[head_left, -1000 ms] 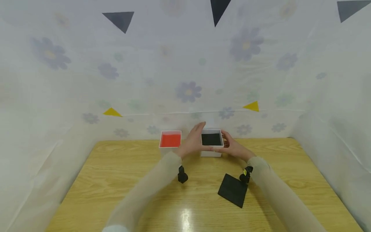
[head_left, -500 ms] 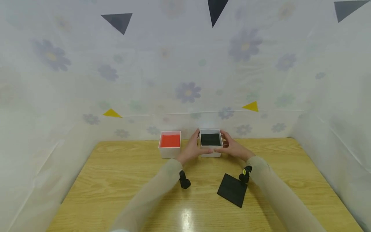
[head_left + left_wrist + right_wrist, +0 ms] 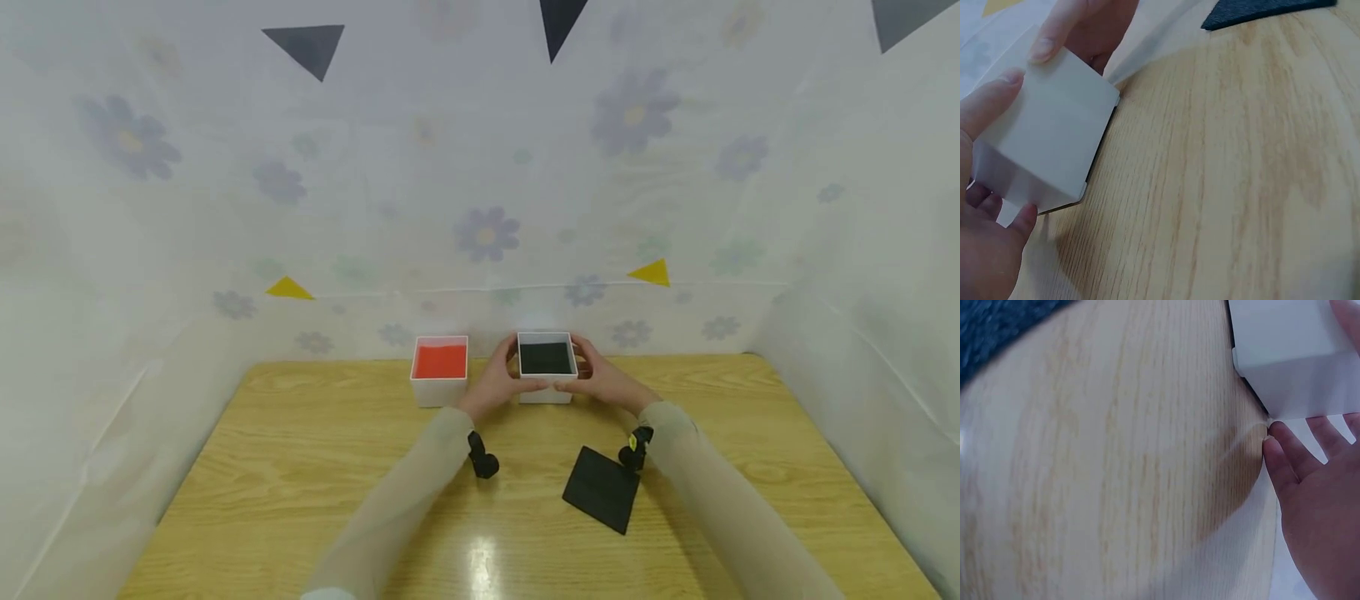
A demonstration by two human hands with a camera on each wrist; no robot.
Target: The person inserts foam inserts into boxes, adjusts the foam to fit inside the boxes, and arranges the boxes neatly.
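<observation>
Both the left hand (image 3: 497, 385) and right hand (image 3: 600, 379) are clasping the white box (image 3: 546, 367) near the table's (image 3: 300, 467) back edge, seemingly lifting it slightly, so uneven squeezing risks tipping it.

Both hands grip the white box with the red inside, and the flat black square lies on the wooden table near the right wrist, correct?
Not quite. The left hand and right hand grip the white box with the black inside; the head view shows the white box with the red inside untouched. The flat black square does lie on the wooden table.
</observation>
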